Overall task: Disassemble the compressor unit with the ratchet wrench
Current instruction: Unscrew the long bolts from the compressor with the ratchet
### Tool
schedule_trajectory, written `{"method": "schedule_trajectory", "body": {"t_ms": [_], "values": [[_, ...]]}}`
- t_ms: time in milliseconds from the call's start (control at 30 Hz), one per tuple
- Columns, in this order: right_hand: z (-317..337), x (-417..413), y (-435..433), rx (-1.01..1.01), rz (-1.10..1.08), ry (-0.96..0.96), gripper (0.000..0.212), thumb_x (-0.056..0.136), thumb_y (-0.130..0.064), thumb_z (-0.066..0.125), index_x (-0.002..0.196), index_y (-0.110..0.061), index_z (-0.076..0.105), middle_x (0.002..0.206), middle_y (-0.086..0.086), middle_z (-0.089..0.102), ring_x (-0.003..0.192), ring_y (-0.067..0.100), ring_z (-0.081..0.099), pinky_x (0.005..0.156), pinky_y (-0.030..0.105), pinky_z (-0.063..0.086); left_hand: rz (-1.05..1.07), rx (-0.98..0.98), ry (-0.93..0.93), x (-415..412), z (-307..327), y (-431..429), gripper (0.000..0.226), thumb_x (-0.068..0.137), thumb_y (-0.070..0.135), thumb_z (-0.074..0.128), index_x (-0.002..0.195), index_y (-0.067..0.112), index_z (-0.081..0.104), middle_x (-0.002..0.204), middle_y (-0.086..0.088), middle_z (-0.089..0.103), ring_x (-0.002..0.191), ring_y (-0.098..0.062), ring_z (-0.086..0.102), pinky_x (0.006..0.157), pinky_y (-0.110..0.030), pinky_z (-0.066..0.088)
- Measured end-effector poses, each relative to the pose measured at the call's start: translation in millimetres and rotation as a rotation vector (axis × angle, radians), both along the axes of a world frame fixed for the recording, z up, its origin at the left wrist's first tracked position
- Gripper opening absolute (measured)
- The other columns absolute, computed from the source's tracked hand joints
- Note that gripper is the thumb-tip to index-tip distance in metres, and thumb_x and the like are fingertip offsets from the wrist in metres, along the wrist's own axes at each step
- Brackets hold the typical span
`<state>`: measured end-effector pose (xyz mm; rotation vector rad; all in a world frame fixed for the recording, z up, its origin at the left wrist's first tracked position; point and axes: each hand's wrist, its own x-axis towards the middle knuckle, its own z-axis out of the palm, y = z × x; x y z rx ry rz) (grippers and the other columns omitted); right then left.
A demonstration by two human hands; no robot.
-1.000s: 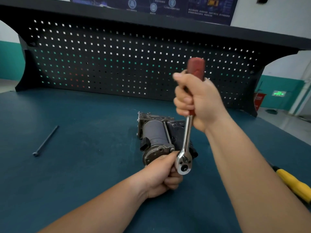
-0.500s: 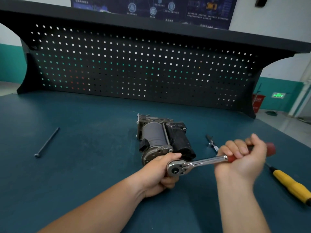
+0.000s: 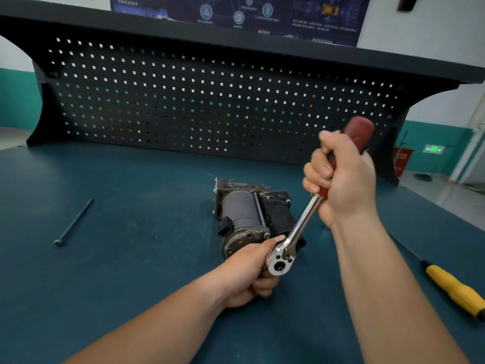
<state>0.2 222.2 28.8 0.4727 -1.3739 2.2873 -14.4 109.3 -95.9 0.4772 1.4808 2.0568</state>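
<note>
Right hand (image 3: 343, 179): fingers wrapped tight round the wrench's (image 3: 301, 227) red handle, which tilts up and right.
Left hand (image 3: 249, 274): fingers curled under the wrench head, thumb on its rim.
Compressor (image 3: 241, 211): just beyond the left fingers, lying on the table (image 3: 131, 258).
Room: open table left, bolt (image 3: 73, 223) well apart.
Edges: screwdriver (image 3: 456, 290) right of the right forearm, near the table edge; pegboard (image 3: 210, 106) well behind.

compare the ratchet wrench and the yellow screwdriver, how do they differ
The ratchet wrench has a red grip and shiny shaft; the screwdriver has a yellow handle and thin dark shaft. The wrench is held, right hand on its grip, left hand at its head; the screwdriver lies untouched on the table. The wrench slants upward; the screwdriver lies flat. Both are hand tools.
</note>
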Motion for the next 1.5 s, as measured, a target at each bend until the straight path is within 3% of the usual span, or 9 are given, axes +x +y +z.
{"method": "schedule_trajectory", "body": {"t_ms": [233, 400, 533, 633, 700, 800, 1000, 1167, 1500], "values": [[14, 2, -30, 0.351, 0.11, 0.021, 0.028, 0.09, -0.002, 0.052, 0.067, -0.011, 0.038, 0.037, -0.005, 0.034, 0.029, 0.008, 0.028, 0.033, 0.016, 0.027, -0.002, -0.077, -0.031, 0, 0, -2, 0.04, 0.096, 0.033, 0.04, 0.059, 0.024, 0.027, 0.053, 0.003, 0.019, 0.035, -0.005, 0.017, 0.038, -0.015, 0.017], [10, 3, -68, 0.697, 0.075, 0.059, 0.031, 0.084, -0.003, 0.061, 0.064, -0.015, 0.041, 0.041, -0.006, 0.035, 0.035, 0.011, 0.033, 0.038, 0.021, 0.029, -0.022, -0.084, -0.04, -1, -2, -3, 0.036, 0.096, 0.022, 0.036, 0.061, 0.022, 0.028, 0.049, 0.006, 0.022, 0.034, -0.003, 0.019, 0.038, -0.015, 0.017], [-1, 2, -91, 0.948, 0.043, 0.077, 0.041, 0.08, -0.014, 0.065, 0.054, -0.021, 0.034, 0.04, -0.011, 0.033, 0.043, 0.013, 0.033, 0.044, 0.025, 0.03, -0.059, -0.125, -0.007, -2, -2, -4, 0.038, 0.078, 0.008, 0.036, 0.043, 0.023, 0.04, 0.045, 0.009, 0.029, 0.039, -0.004, 0.023, 0.045, -0.018, 0.017], [-8, 2, -103, 1.151, 0.043, 0.103, 0.04, 0.079, -0.021, 0.065, 0.053, -0.022, 0.034, 0.035, -0.013, 0.038, 0.035, 0.006, 0.033, 0.036, 0.018, 0.029, -0.002, -0.143, -0.029, -4, -8, -5, 0.036, 0.091, 0.003, 0.03, 0.061, 0.019, 0.042, 0.065, -0.002, 0.032, 0.058, -0.012, 0.026, 0.055, -0.025, 0.021], [-10, 4, -105, 1.177, 0.032, 0.13, 0.039, 0.08, -0.022, 0.065, 0.055, -0.021, 0.035, 0.036, -0.013, 0.04, 0.035, 0.005, 0.035, 0.034, 0.015, 0.026, 0.02, -0.149, -0.008, -3, -9, -5, 0.026, 0.086, 0.005, 0.039, 0.064, 0.018, 0.043, 0.067, -0.003, 0.033, 0.06, -0.013, 0.026, 0.055, -0.025, 0.022], [-5, 6, -90, 0.963, 0.019, 0.116, 0.039, 0.08, -0.014, 0.066, 0.056, -0.021, 0.036, 0.04, -0.012, 0.035, 0.04, 0.007, 0.031, 0.04, 0.021, 0.028, -0.006, -0.121, 0.038, -1, -4, -4, 0.024, 0.07, 0.011, 0.038, 0.05, 0.024, 0.045, 0.051, 0.005, 0.036, 0.046, -0.007, 0.026, 0.051, -0.023, 0.017], [8, 6, -49, 0.431, 0.15, 0.062, 0.024, 0.089, 0.002, 0.056, 0.072, -0.009, 0.041, 0.04, -0.006, 0.033, 0.03, 0.005, 0.03, 0.033, 0.017, 0.025, 0.026, -0.102, -0.01, 0, 1, -1, 0.038, 0.098, 0.019, 0.033, 0.06, 0.023, 0.036, 0.048, 0.006, 0.026, 0.036, -0.005, 0.018, 0.043, -0.02, 0.013], [-2, 8, -20, 0.12, 0.044, 0.11, 0.021, 0.08, -0.011, 0.057, 0.066, -0.012, 0.041, 0.037, -0.008, 0.035, 0.028, 0.006, 0.029, 0.032, 0.015, 0.026, 0.039, -0.07, -0.005, 2, 3, -1, 0.054, 0.097, 0.021, 0.034, 0.047, 0.025, 0.052, 0.053, 0.002, 0.026, 0.035, -0.006, 0.018, 0.043, -0.022, 0.012], [-51, 12, 34, -0.612, -0.17, -0.117, 0.034, 0.093, -0.02, 0.042, 0.06, -0.023, 0.036, 0.039, -0.011, 0.027, 0.032, 0.002, 0.022, 0.033, 0.015, 0.022, -0.003, 0.003, -0.023, 2, 3, 0, 0.029, 0.073, 0.042, 0.054, 0.06, 0.017, 0.057, 0.042, 0.005, 0.034, 0.031, -0.004, 0.021, 0.041, -0.019, 0.014]]}}
